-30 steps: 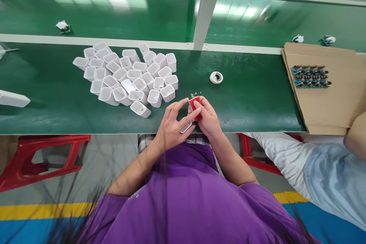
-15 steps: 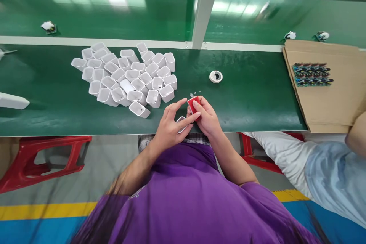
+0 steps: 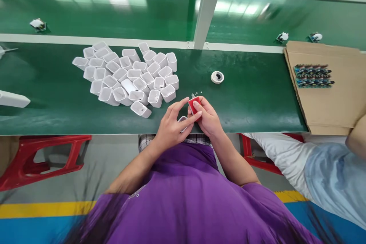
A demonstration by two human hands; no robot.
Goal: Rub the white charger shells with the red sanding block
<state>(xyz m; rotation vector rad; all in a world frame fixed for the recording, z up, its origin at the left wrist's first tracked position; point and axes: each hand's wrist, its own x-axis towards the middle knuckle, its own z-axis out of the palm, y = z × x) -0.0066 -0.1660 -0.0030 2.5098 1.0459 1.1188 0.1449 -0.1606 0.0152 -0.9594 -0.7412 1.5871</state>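
Note:
My right hand (image 3: 209,117) grips a small flat red piece (image 3: 195,103) with a pale edge, its thumb lying on the red face. My left hand (image 3: 173,122) meets the same piece from the other side. One left fingertip is at its upper left corner, and the thumb reaches across its lower part. Under the left fingers, near the table edge, is a white open-ended housing (image 3: 183,119), partly hidden. Just beyond the red piece lie several tiny clear bits (image 3: 195,94).
Many white housings (image 3: 140,109) stand crowded at left on the green table (image 3: 246,99). A white tape roll (image 3: 217,77) lies ahead right. Circuit boards (image 3: 313,76) rest on cardboard (image 3: 328,112) at far right, beside a seated person (image 3: 331,175). A grey post (image 3: 207,11) rises behind.
Both hands keep nearly the same hold on the red piece. The view has shifted slightly; the housings and tape roll stay in place on the table.

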